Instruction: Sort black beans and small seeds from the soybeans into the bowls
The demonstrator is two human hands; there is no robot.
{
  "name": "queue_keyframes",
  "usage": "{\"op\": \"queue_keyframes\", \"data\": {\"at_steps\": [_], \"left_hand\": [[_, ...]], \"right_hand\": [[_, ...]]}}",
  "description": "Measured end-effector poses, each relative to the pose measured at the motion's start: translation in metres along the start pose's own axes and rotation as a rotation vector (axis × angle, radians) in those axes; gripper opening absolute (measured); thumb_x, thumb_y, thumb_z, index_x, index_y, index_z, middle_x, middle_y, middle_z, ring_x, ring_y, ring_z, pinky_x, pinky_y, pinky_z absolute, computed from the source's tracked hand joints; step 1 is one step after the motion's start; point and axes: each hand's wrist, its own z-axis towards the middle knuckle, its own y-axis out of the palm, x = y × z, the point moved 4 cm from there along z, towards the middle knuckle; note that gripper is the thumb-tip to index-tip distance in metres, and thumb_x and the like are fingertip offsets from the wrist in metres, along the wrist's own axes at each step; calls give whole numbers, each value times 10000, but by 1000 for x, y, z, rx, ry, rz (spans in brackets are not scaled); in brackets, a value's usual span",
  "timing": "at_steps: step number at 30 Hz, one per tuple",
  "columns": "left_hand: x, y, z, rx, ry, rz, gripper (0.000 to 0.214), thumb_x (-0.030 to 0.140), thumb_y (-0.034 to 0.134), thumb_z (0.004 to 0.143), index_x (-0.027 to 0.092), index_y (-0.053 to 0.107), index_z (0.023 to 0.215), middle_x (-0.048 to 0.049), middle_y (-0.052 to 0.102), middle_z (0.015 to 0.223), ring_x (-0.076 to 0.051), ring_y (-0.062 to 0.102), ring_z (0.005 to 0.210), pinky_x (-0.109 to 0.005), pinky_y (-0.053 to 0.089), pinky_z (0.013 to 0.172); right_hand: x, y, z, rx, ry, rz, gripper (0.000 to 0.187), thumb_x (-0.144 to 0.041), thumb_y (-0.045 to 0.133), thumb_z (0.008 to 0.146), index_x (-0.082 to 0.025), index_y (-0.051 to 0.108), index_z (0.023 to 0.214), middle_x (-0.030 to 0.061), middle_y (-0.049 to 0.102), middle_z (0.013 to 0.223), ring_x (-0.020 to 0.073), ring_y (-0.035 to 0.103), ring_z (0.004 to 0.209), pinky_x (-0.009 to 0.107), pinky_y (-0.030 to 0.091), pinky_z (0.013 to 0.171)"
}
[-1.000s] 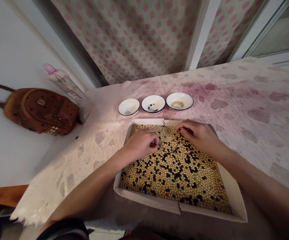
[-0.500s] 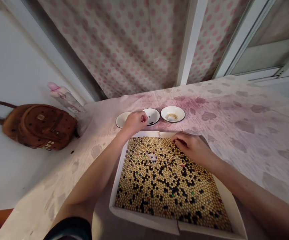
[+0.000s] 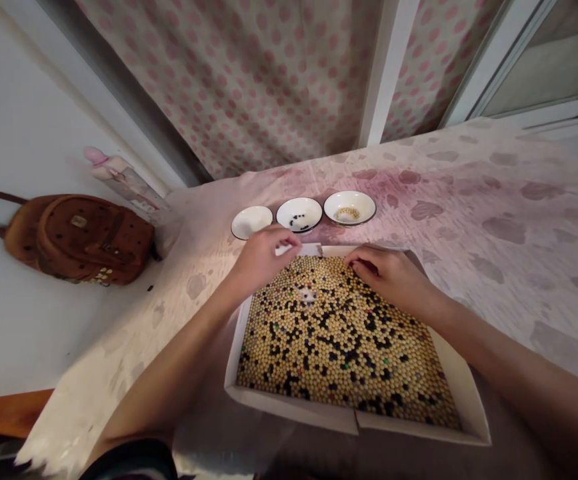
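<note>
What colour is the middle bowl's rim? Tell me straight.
The middle bowl has a thin black rim on white; the head view shows it best.

Tray [image 3: 289, 407], below both hands: made of white card, finished matt and smooth. Beans [image 3: 349, 353], under the right hand [image 3: 389, 280]: pale ones smooth with a soft sheen, dark ones glossy. Bowls [image 3: 299, 214], just beyond the left hand [image 3: 261, 263]: made of white enamelled metal, glossy, edged with a dark rim. Table cover [image 3: 469, 200], around both hands: printed cloth, matt. Backpack [image 3: 79, 237], well left of the left hand: brown suede-like material, rough, set with metal studs. Curtain [image 3: 229, 87], beyond both hands: matt dotted cloth.
</note>
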Motion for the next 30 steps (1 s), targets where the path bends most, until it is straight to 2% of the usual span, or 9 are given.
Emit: {"op": "queue_keyframes", "data": {"at_steps": [3, 6, 13, 22, 30], "left_hand": [[27, 12, -28, -235, 33, -130, 98, 224, 618, 934, 243, 712, 911, -8, 740, 950, -159, 670, 874, -308, 522, 809], [35, 24, -41, -324, 67, -123, 111, 182, 607, 926, 234, 696, 883, -6, 716, 907, -160, 654, 850, -311, 507, 785], [28, 39, -38, -328, 93, 22, 115, 107, 628, 889, 199, 692, 862, -20, 675, 874, -169, 614, 845, -306, 464, 761], [26, 44, -38, -340, 98, 82, 80, 110, 666, 880, 179, 682, 842, -11, 655, 864, -163, 593, 849, -303, 441, 775], [24, 48, -39, -298, 104, 75, 96, 95, 639, 805, 189, 649, 789, -6, 646, 805, -156, 584, 777, -291, 443, 706]], "right_hand": [[0, 0, 0, 0, -14, -5, 220, -233, 467, 967, -259, 685, 986, 7, 757, 977, 187, 707, 873, 354, 531, 828], [0, -1, 1, -1, -22, -6, 215, -221, 468, 966, -252, 680, 978, 6, 756, 973, 180, 705, 865, 341, 526, 826], [0, -1, 1, 4, -21, -18, 210, -220, 476, 969, -248, 684, 976, 4, 758, 985, 179, 707, 874, 329, 517, 819], [1, -1, 0, 6, -18, -17, 212, -222, 473, 967, -249, 683, 975, 9, 760, 999, 184, 710, 878, 334, 524, 813], [2, 0, 1, 7, -18, -31, 218, -219, 469, 965, -252, 684, 983, 2, 761, 981, 178, 713, 870, 332, 526, 822]]}}
